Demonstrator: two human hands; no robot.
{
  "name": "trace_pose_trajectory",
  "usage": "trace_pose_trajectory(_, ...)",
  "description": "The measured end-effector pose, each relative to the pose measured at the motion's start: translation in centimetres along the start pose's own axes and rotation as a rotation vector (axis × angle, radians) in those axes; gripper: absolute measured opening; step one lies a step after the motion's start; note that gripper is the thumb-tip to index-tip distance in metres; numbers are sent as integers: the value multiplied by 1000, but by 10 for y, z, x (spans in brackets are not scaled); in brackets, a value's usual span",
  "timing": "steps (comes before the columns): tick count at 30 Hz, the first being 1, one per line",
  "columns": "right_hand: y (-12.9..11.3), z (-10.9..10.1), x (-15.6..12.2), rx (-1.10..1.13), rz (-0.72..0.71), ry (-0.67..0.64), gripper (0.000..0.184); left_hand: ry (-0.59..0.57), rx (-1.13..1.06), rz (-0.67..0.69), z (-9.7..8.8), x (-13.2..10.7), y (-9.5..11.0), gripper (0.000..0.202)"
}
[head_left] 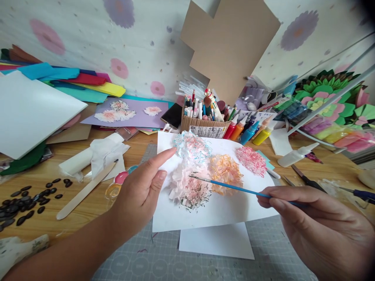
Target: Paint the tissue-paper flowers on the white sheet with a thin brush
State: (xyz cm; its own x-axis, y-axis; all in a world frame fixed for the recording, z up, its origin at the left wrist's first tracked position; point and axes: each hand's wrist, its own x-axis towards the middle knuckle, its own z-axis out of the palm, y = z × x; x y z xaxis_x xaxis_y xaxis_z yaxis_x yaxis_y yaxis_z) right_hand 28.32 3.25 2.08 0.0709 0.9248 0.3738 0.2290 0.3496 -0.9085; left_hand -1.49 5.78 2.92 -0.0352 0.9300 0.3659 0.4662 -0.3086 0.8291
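Between the thumb and fingers of my right hand (319, 222) is a slim blue paintbrush (234, 187). Its dark bristle tip lies over a ruffled pale pink paper flower (187, 181) with dark-tipped lower edges; I cannot tell whether it touches. My left hand (142, 187) is at the left side of the white paper sheet (175, 220), index finger stretched to a blue-edged paper flower (195, 148) and thumb apart. Its other fingers are mostly hidden. An orange-edged flower (227, 173) and a pinkish-red one (252, 160) also lie on the sheet.
Beneath the sheet is a grey cutting mat (134, 253). Black seed-like pieces (26, 203), a wooden stick (84, 191) and paint cups (120, 178) lie left. Behind stand a cardboard box of pens (205, 127) and paint bottles (247, 132); scissors (307, 177) lie right.
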Motion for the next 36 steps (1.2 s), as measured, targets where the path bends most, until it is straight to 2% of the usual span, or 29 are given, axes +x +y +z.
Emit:
trace_pose_trajectory(4, -1, -2, 0, 20, 21, -4, 12, -52, 179, 122, -1, -2, -4, 42)
trace_pose_trajectory(8, -1, -5, 0, 24, 13, -18, 12, -43, 258, 126, 0, -2, -3, 38)
trace_pose_trajectory(14, -3, -1, 3, 151, 95, 79, 12, -36, 282, 136, 0, -2, -5, 38)
trace_pose_trajectory(21, -3, 7, 2, 49, 111, 91, 15, -10, 269, 154, 0, -4, -8, 40)
trace_pose_trajectory(25, -2, 10, 2, 98, 119, 126, 14, -7, 268, 150, 1, -4, -9, 40)
trace_pose_trajectory(36, 5, 7, -1, 21, 89, 83, 14, -12, 302, 141, 0, -5, -10, 40)
